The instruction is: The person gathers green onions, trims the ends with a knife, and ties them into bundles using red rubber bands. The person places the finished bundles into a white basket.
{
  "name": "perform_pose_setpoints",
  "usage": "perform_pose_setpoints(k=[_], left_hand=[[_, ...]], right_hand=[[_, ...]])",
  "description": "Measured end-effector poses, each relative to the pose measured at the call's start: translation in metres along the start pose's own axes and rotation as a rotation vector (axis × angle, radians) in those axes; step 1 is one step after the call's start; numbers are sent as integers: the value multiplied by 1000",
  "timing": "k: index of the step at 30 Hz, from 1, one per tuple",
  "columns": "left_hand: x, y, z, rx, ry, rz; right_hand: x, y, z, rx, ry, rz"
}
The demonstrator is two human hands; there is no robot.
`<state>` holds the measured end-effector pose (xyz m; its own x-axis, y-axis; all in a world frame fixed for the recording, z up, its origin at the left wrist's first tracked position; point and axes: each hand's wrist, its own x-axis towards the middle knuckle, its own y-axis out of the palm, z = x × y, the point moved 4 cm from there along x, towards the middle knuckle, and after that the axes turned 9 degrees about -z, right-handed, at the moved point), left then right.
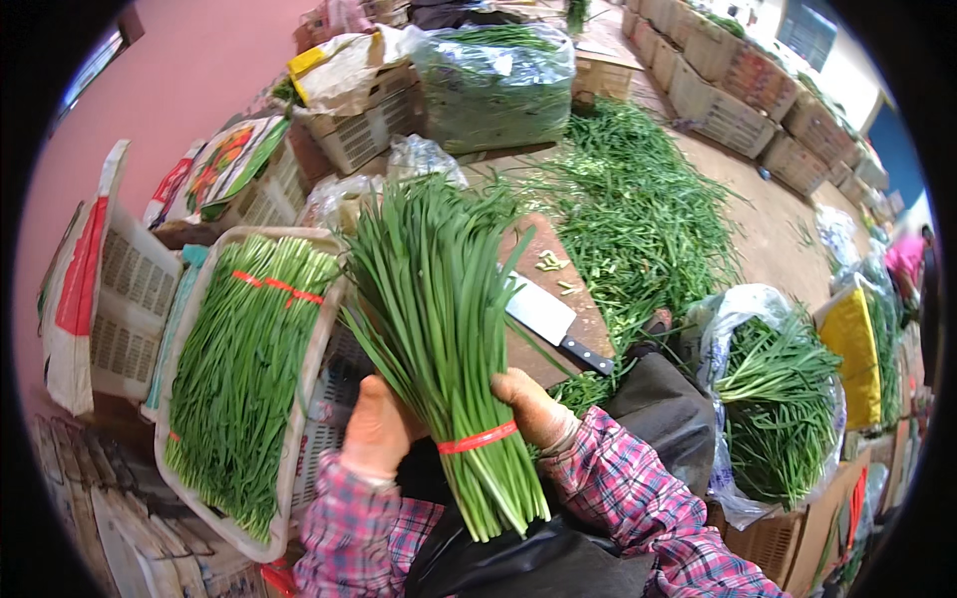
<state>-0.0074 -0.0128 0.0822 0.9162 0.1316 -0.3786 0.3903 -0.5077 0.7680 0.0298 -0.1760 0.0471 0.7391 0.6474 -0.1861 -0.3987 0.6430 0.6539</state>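
A bundle of garlic chives (441, 321), bound low down with a red band (477, 438), stands tilted over my lap, its leafy tops away from me and its pale cut ends towards me. My right hand (529, 407), in an orange glove, grips its right side just above the band. My left hand (383, 426), gloved too, is against its left side, with the fingers hidden behind the leaves. Beyond the bundle a cleaver (549, 314) with a black handle lies on a wooden chopping board (591, 329) beside small cut stem pieces (552, 261).
Left of me, a plastic crate (280, 516) holds banded chives. A heap of loose chives (635, 202) lies past the board. On the right, a plastic-lined container (714, 448) holds more chives. Crates (718, 108) line the far right, where a person in pink (906, 258) is partly seen.
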Motion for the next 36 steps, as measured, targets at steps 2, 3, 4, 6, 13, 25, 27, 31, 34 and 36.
perform_pose_setpoints(k=[2,3,4,6,13,25,27,31,34,36], left_hand=[[3,-5,4,106,-4,22],[8,-13,2,209,-8,19],[7,-25,-5,309,102,-68],[5,-22,-8,319,225,-148],[-3,-24,-1,318,224,-93],[-15,-22,30,239,52,31],[-15,-18,28,249,57,32],[-9,-10,36,269,47,63],[-9,-12,35,287,61,58],[-9,-14,32,292,65,70]], right_hand=[[-5,11,16,-431,85,3],[2,1,16,-551,116,20],[-1,7,19,-458,91,-58],[10,-2,21,-472,-64,-182],[14,2,6,-328,-200,-437],[-13,-26,100,-951,-511,-573],[-22,-16,129,-950,-733,-468],[-8,57,160,-1900,-1122,-15],[23,52,140,-2185,-925,268],[42,42,142,-2338,-766,247]])
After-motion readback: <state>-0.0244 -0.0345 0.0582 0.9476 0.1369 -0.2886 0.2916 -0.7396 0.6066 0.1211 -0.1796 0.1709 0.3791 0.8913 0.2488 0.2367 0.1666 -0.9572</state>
